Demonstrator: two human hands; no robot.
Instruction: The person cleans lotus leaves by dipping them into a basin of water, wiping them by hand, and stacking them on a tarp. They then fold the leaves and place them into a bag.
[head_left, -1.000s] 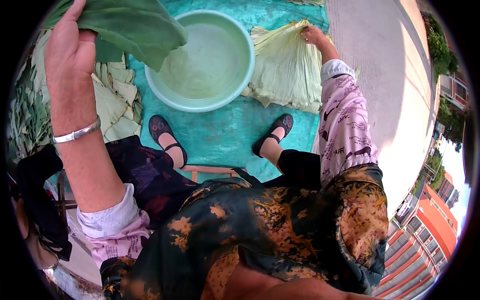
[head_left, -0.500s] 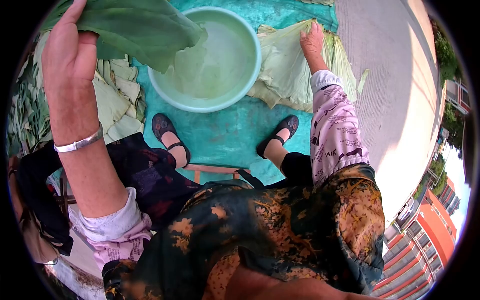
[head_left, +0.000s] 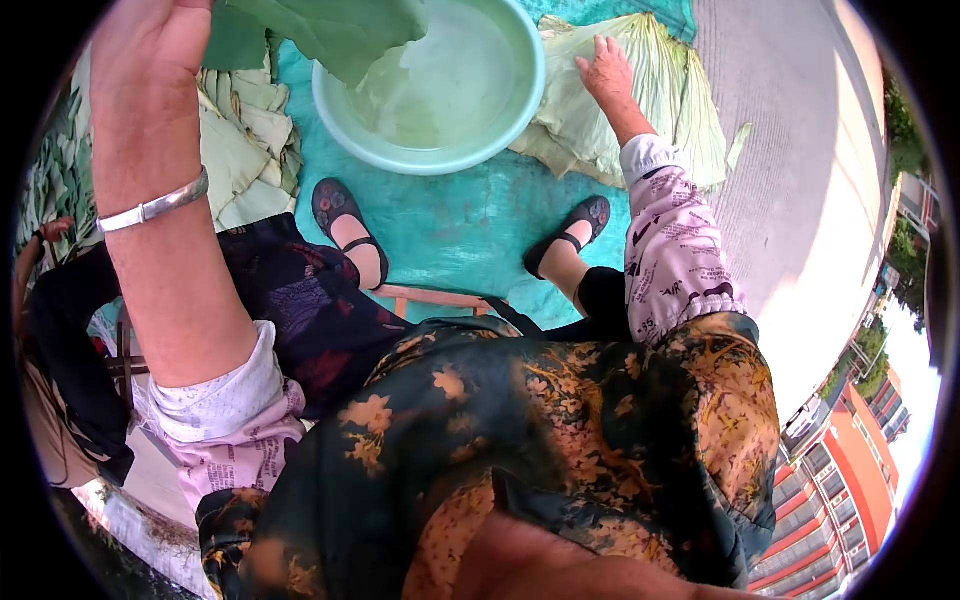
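Observation:
My left hand (head_left: 150, 50) is raised at the upper left and grips a large dark green leaf (head_left: 330, 30) that hangs over the rim of a pale green basin (head_left: 440, 150) holding water. A silver bangle sits on that wrist. My right hand (head_left: 605, 70) lies flat, fingers spread, on a stack of pale green leaves (head_left: 660, 100) spread to the right of the basin. It holds nothing.
A teal tarp (head_left: 450, 230) covers the ground under the basin. Another heap of folded leaves (head_left: 245, 140) lies left of the basin. My feet in black shoes rest on the tarp. Bare concrete (head_left: 790, 200) runs along the right.
My right hand has slid from the far edge of the pale leaf stack toward the basin and flattened on it. The left hand and its leaf have shifted up in view.

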